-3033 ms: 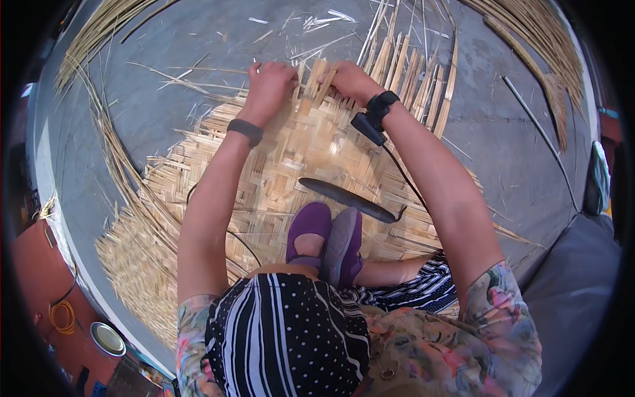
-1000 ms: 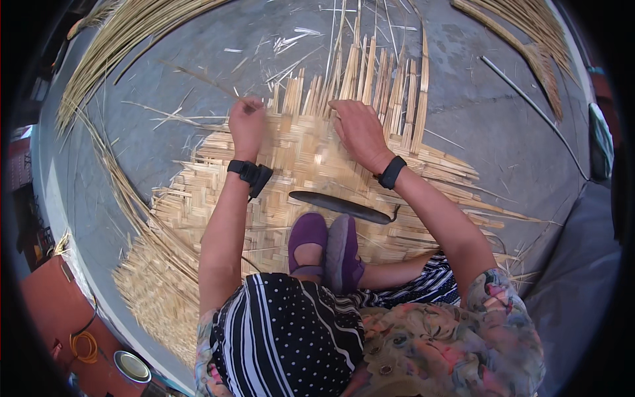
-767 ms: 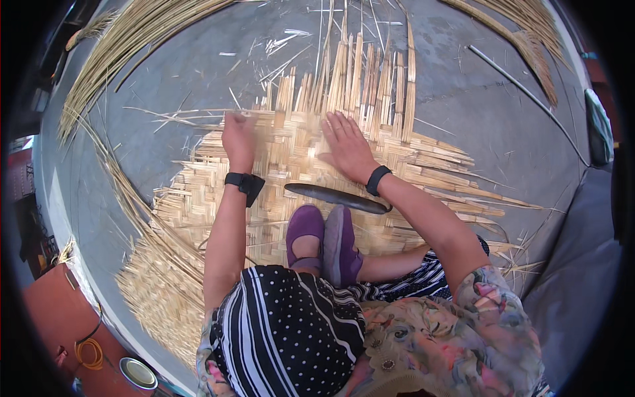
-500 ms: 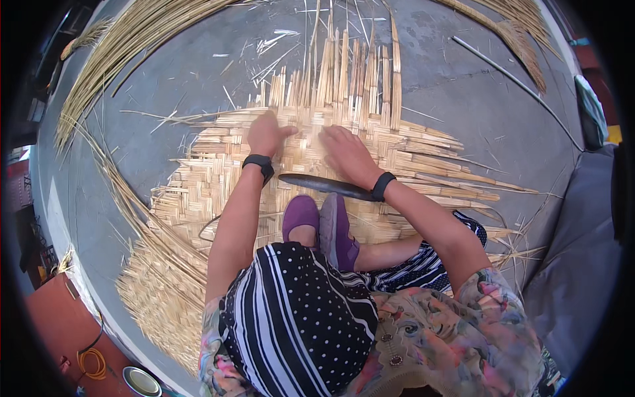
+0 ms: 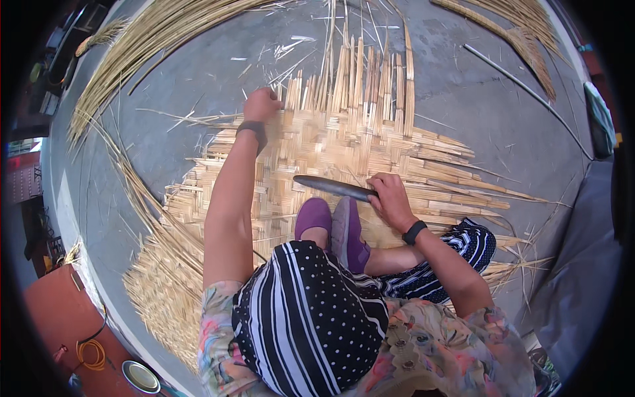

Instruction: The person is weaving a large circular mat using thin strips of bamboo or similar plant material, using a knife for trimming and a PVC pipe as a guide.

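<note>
Across the floor lies a half-woven mat of split reed (image 5: 291, 145), its loose strip ends standing out at the far and right edges. My right hand (image 5: 391, 200) grips the right end of a dark, smooth bar (image 5: 334, 187) with a rounded tip, which lies over the mat just beyond my feet. At the mat's far left edge, beside the loose upright strips (image 5: 360, 79), my left hand (image 5: 262, 104) is closed. What its fingers hold is hidden. Part of the weave between my hands is blurred.
My purple shoes (image 5: 313, 218) rest on the mat. A bundle of long reeds (image 5: 142, 56) curves along the far left, and more reeds (image 5: 519, 30) lie far right near a thin pale rod (image 5: 529, 96). Grey cloth (image 5: 569, 231) borders the right side.
My right hand has come back toward me and right, and taken hold of the dark bar. My left hand has moved slightly away from me, to the far left edge, and closed.
</note>
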### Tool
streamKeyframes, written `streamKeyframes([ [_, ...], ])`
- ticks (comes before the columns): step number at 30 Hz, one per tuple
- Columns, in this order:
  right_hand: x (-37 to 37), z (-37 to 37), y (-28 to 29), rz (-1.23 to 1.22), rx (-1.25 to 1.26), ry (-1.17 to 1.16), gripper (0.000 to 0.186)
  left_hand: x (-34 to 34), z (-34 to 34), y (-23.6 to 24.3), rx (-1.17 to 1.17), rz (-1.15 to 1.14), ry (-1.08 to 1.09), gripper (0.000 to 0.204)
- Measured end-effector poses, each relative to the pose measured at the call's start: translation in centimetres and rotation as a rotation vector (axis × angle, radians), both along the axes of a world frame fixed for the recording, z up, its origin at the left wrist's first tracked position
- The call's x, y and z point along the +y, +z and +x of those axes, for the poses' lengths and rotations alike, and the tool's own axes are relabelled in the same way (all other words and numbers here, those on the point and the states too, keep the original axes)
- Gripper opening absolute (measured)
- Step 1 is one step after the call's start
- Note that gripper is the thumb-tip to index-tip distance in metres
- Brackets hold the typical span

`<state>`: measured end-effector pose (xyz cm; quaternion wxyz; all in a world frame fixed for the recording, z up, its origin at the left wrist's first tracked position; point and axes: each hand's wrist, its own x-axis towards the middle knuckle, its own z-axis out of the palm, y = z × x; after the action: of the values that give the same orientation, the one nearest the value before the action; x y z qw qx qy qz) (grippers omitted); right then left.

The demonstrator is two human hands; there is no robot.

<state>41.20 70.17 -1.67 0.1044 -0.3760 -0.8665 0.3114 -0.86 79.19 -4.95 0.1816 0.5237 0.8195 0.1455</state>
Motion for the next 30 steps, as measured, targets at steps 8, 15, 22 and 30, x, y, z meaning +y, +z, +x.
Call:
streamKeyframes([
  [8,0.5,-0.2,-0.2,-0.045,-0.008,-0.036,0.040,1.2,-2.4,-2.2,-0.554,-0.039,-0.030,0.031],
  [15,0.5,-0.1,-0.4,0.008,0.021,-0.044,0.040,-1.0,3.6,0.5,-0.383,-0.011,-0.121,0.030],
  [22,0.3,0.3,-0.6,-0.022,0.048,-0.067,0.039,-2.3,7.0,-1.0,-0.333,-0.108,-0.167,0.035],
  [30,-0.1,0.2,-0.8,0.013,0.048,-0.098,0.038,-2.0,8.9,1.2,-0.120,-0.149,-0.309,0.036],
])
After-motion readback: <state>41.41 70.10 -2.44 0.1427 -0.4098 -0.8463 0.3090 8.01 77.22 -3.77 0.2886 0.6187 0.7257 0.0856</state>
